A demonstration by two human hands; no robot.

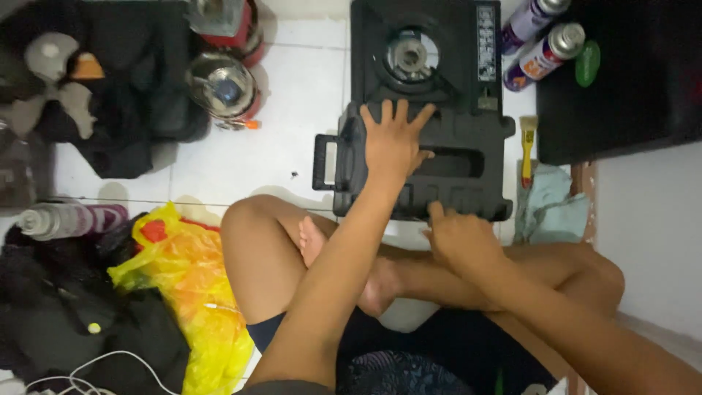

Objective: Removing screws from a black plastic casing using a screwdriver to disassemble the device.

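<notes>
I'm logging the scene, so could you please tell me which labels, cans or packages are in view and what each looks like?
Label strip: tall black-and-white sticker on the stove's right side.
Two spray cans: lying top right, purple-and-white and red-blue-white, silver tops.
Green round sticker: on the black box.
Yellow plastic bag: crumpled, lower left.

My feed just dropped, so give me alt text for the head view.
A person sitting cross-legged on a white tiled floor presses the left hand flat on a black plastic case, while the right hand grips its near edge. Behind the case sits a black portable gas stove; two spray cans lie to the right.
</notes>
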